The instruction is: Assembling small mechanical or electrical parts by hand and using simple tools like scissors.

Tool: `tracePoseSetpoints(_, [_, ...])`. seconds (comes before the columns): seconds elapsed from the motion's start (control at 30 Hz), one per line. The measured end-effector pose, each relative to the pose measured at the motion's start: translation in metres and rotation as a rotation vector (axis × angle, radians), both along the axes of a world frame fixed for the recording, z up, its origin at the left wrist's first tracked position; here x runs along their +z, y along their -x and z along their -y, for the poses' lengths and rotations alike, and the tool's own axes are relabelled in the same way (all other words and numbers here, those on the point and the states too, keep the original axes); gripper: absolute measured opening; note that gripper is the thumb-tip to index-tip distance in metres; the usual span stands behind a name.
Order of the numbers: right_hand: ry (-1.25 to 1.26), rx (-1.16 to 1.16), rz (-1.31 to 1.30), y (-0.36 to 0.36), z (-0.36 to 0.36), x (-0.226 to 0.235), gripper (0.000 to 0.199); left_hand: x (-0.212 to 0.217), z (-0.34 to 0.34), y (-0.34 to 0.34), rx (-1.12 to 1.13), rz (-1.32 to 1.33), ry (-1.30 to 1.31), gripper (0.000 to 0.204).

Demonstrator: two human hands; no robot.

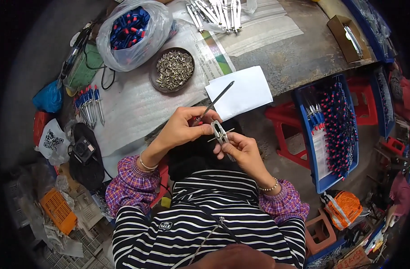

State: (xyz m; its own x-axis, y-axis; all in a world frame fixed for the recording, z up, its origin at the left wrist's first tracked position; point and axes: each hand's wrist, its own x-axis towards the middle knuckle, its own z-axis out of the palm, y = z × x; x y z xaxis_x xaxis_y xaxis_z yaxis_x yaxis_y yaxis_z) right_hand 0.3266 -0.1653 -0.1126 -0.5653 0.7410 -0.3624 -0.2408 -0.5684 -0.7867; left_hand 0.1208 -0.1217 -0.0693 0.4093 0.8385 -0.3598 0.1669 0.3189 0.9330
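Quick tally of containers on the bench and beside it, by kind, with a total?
Clear plastic bag of blue and red parts: 1
Round dish of small metal pieces: 1
Blue bin of finished tools: 1
Cardboard box: 1
Total: 4
More blue bins at the right rim are cut off and left uncounted.
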Motion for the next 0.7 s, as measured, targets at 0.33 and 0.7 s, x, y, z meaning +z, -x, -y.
tracePoseSetpoints(0.33, [0.651, 0.226, -0.697, -0.008, 0.002, -0.02, 0.027, 0.005, 0.0, 0.0, -0.055, 0.03, 0.047, 0.014])
tracePoseSetpoints(0.7, [-0.164, 0.124, 0.021, 0.001, 0.005, -0.012, 0.027, -0.001, -0.003, -0.001, -0.052, -0.247, -0.276, 0.009])
